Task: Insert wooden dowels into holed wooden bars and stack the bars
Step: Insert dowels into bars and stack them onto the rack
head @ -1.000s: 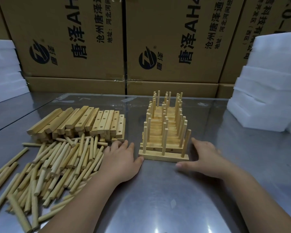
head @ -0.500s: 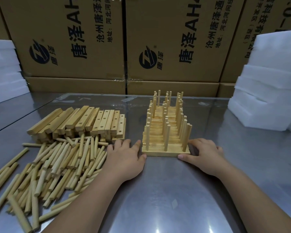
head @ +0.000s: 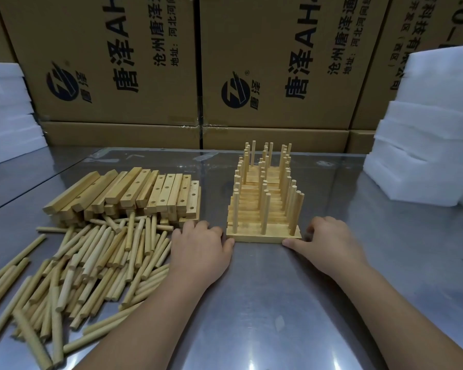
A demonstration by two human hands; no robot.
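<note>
A row of assembled wooden bars [head: 265, 206] with upright dowels stands in the middle of the steel table. The front bar [head: 251, 235] carries three dowels and lies flush against the row. My left hand [head: 201, 245] rests palm down at the bar's left end, its thumb touching the front left corner. My right hand [head: 330, 240] sits at the right end, thumb against the front right corner and fingers beside the end. Neither hand grips anything. Loose holed bars [head: 134, 192] are piled at the left, with loose dowels [head: 91, 263] scattered in front of them.
Cardboard boxes [head: 145, 62] form a wall along the table's back edge. White foam slabs are stacked at the right [head: 425, 145] and at the far left [head: 3, 110]. The steel table [head: 265, 303] shows bare metal between my forearms.
Both hands slid forward and closed in on the front bar's ends. The bar with three dowels moved back until it sat against the row.
</note>
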